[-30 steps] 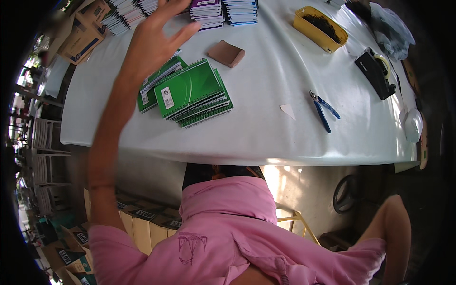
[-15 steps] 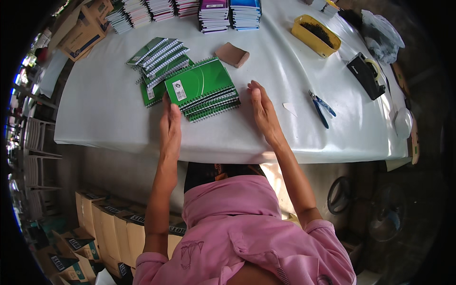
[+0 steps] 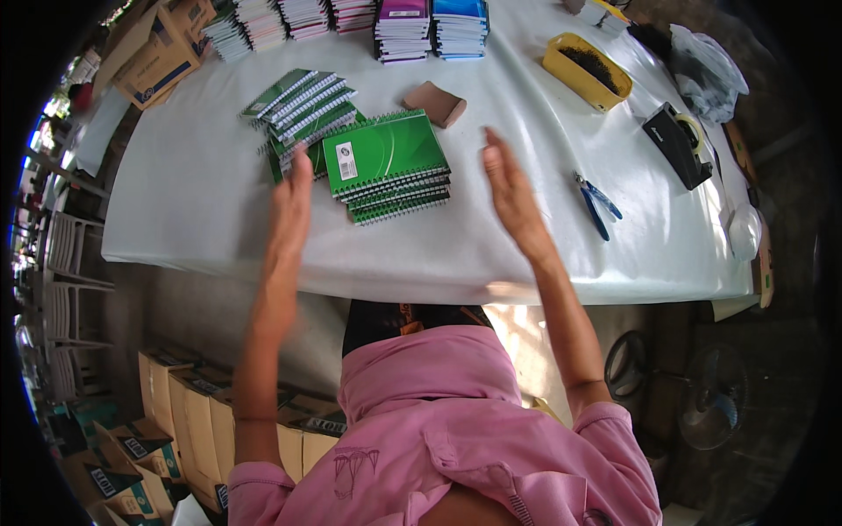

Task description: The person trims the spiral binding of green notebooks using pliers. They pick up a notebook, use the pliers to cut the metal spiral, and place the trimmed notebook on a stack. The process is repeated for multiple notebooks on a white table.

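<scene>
A stack of green spiral notebooks [image 3: 386, 158] lies in front of me, its coil edges uneven along the near side. Left of it my left hand [image 3: 291, 203] is held upright with fingers stretched, a little apart from the stack and blurred by motion. My right hand [image 3: 511, 191] stands on the other side, flat and with fingers extended, a clear gap from the notebooks. Both hands hold nothing. Behind my left hand, a fanned pile of green notebooks [image 3: 303, 101] spreads over the table, partly covered by the stack.
A brown cardboard piece [image 3: 436, 103] lies behind the stack. On the right are cutting pliers [image 3: 596, 206], a black tape dispenser [image 3: 677, 145], and a yellow tub [image 3: 586, 72] of dark bits. Notebook stacks [image 3: 460, 31] line the far edge beside a cardboard box [image 3: 158, 61].
My hands have moved apart, the left away to the left and the right to the right. The left one has come off the stack's side. The view has shifted slightly.
</scene>
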`<state>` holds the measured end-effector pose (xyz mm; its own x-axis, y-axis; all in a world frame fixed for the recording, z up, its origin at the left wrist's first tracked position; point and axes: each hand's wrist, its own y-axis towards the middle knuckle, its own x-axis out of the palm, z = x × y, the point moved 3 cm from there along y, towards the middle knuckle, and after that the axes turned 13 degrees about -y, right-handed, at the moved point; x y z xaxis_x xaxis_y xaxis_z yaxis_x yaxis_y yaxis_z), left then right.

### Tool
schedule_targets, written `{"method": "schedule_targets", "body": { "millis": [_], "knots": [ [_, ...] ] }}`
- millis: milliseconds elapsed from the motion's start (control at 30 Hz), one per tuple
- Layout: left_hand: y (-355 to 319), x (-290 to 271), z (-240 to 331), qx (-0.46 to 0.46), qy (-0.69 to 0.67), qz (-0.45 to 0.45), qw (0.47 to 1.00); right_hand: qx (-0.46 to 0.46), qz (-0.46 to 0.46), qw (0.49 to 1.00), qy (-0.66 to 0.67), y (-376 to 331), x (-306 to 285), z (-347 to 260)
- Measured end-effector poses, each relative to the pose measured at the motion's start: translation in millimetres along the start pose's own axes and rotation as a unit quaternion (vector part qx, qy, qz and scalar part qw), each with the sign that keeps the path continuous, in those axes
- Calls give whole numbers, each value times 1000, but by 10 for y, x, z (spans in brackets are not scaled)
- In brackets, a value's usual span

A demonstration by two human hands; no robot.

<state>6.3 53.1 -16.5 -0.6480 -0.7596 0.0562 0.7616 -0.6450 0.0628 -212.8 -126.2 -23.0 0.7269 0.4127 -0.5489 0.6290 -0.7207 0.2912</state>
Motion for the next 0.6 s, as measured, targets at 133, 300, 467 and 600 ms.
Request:
{"method": "schedule_targets", "body": {
  "millis": [133, 300, 467, 600],
  "knots": [
    [585, 189, 549, 175, 154, -98, 968, 74, -62, 993, 72, 89, -156, -19],
    [738, 472, 83, 169, 374, -211, 887, 72, -91, 990, 74, 34, -45, 64],
    [299, 631, 455, 365, 483, -183, 775, -54, 114, 909, -398, -23, -821, 508],
    [-316, 676, 259, 421, 513, -137, 736, 66, 41, 803, -591, -336, -1211, 1199]
  ]
}}
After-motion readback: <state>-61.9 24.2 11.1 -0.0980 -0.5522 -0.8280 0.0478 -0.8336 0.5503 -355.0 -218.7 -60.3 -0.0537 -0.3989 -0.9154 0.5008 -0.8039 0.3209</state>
